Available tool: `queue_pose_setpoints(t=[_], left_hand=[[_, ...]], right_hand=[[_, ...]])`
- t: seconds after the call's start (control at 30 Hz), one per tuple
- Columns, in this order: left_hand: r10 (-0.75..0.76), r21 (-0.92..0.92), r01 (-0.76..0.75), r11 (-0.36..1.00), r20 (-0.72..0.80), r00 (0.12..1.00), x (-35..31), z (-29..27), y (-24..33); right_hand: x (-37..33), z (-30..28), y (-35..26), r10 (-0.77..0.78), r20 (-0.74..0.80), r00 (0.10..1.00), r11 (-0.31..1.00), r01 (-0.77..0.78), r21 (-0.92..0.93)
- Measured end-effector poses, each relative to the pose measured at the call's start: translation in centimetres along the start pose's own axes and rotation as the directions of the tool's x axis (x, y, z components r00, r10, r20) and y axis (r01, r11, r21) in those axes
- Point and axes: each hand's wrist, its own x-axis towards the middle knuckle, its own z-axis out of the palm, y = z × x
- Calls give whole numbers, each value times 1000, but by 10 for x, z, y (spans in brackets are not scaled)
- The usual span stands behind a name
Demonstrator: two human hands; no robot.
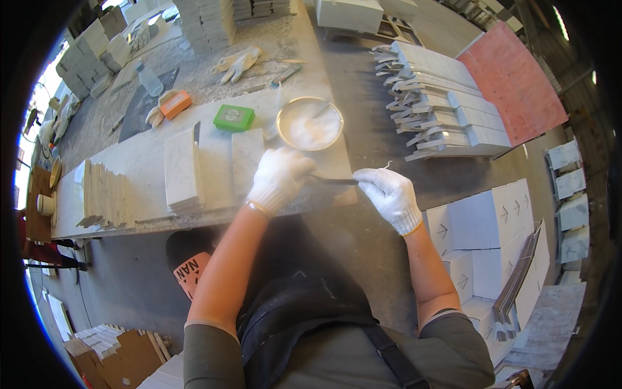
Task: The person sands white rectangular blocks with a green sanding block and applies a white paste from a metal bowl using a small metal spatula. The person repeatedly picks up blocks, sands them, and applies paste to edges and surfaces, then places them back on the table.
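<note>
A thin dark strip (335, 181) is in the hands, on the near side of a round metal bowl (282, 111) and a little to its right. The gloved left hand (280, 174) is clamped on one end, just in front of the bowl; the gloved right hand (391, 196) pinches the other end, farther right of it. The hands are apart, with the strip bridging them; blur makes it look like a flat blade, though I cannot be sure. The bowl sits near the right edge of the tabletop (217, 155) and holds white stuff (308, 127). Just left of the bowl are a pale slab (247, 150) and a green box (234, 117); farther left come a stack of slabs (182, 168) and an orange box (177, 104). Beyond the bowl, to its left, lie loose gloves (238, 64). Off the tabletop, well right of the bowl, white slabs (476, 120) lean in rows before a reddish board (515, 84).
</note>
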Motion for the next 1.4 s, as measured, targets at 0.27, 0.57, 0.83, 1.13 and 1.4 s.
queue_pose_setpoints(t=[0.27,0.57,0.83,1.13,1.4], left_hand=[[1,-3,-1,1000,-3,1000,0,-1,0],[-92,83,94,992,-30,995,-24,4,19],[-59,217,63,974,-25,998,-55,29,54],[-123,60,121,991,34,992,-25,39,48],[-164,-13,163,986,-14,986,-25,43,47]], right_hand=[[-3,-20,-17,-96,2,995,981,95,-171],[-44,-3,9,687,144,712,522,-622,584],[-68,31,30,759,286,585,218,-642,736],[-55,43,38,673,267,690,401,-643,652],[-60,47,29,570,110,814,698,-551,458]])
